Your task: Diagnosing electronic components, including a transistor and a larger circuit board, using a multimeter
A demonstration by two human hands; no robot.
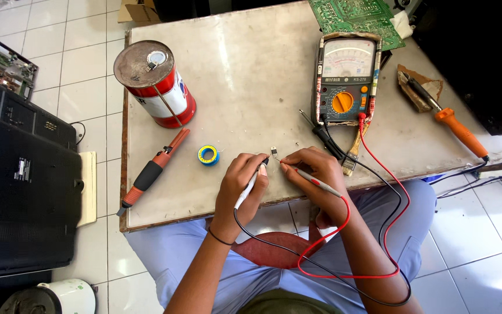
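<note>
My left hand grips a test probe with a black lead, its tip pointing at a small black transistor that lies on the table. My right hand grips the probe with the red lead, its tip touching the transistor's legs. Both leads run back to an analog multimeter standing on the table just beyond my right hand. The red and black wires loop down over my lap.
On the grey table stand a red and white tin can, a desoldering pump, a small blue and yellow solder reel, a brush and an orange soldering iron. A green circuit board lies at the far edge. A black panel rests on the floor to the left.
</note>
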